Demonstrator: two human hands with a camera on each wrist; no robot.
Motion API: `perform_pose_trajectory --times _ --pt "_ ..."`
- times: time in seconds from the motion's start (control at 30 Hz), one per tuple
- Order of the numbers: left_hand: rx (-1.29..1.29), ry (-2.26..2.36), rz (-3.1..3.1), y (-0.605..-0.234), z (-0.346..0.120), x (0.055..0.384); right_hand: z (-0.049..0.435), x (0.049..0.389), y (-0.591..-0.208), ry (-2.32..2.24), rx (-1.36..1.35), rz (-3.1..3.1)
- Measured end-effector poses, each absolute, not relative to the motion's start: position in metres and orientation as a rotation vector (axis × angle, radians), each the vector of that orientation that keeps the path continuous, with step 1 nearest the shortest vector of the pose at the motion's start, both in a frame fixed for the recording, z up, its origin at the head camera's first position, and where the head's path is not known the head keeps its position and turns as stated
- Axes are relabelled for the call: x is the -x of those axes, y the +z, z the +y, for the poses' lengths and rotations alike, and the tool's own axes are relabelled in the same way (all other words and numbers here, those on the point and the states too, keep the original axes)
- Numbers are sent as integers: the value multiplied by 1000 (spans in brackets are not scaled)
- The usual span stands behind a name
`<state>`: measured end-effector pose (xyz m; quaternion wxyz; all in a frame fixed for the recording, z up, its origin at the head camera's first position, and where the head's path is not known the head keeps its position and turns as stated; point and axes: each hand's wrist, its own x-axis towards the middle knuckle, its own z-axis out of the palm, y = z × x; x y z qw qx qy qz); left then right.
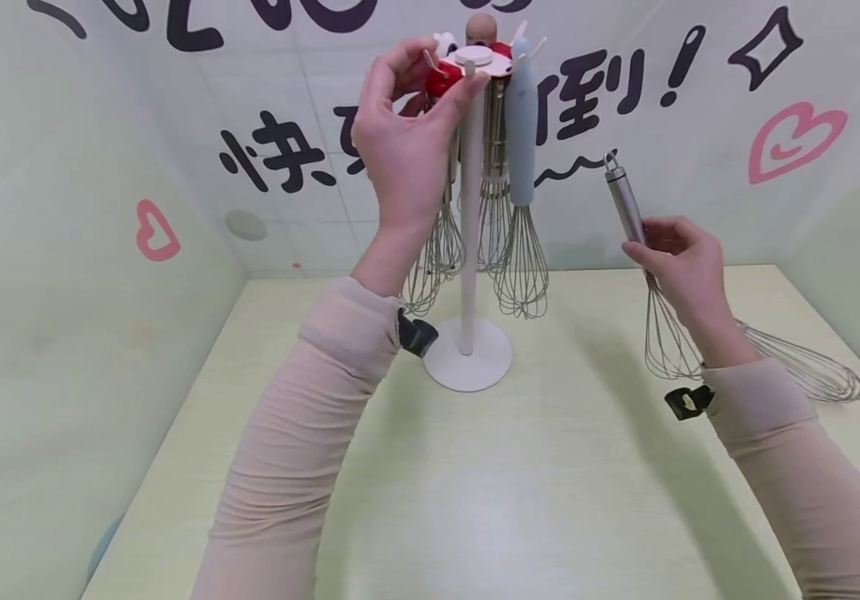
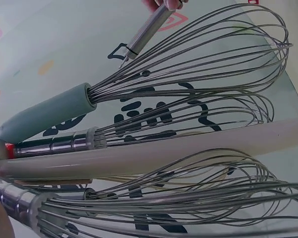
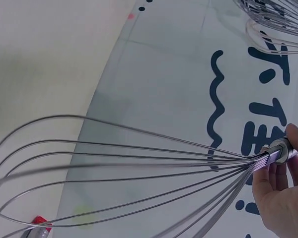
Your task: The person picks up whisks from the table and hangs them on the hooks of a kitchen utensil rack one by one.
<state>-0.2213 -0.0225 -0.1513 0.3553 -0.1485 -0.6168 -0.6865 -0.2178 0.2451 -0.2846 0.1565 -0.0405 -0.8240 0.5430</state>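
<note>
A white whisk stand [image 1: 469, 233] rises from a round base, with several whisks hanging from its top. My left hand [image 1: 407, 150] grips the stand's top, thumb at the near rim and fingers curled round the left side by a red handle end. Off to the right, my right hand [image 1: 681, 262] holds a steel whisk [image 1: 627, 204] by its handle, hanging loop up and wires down. Its wire head fills much of the right wrist view, below the steel collar [image 3: 274, 154]. A whisk with a light blue handle [image 1: 522, 125] hangs at the stand's right.
Another whisk [image 1: 812, 367] lies on the pale table [image 1: 535, 483] at the right, partly behind my right wrist. Its red and steel handle [image 3: 38, 225] shows in the right wrist view. A printed cloth backdrop [image 1: 287, 242] stands behind and at both sides.
</note>
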Motion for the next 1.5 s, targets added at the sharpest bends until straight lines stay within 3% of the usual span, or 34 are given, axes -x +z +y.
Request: perform_pose_trajectory --times 0.6,1.5 --pt "370 -1726 -1622 -155 -15 229 209 205 -250 1921 -96 -1976" --pt "349 -1621 -1668 -151 -1 227 174 192 -212 2050 -315 -1725"
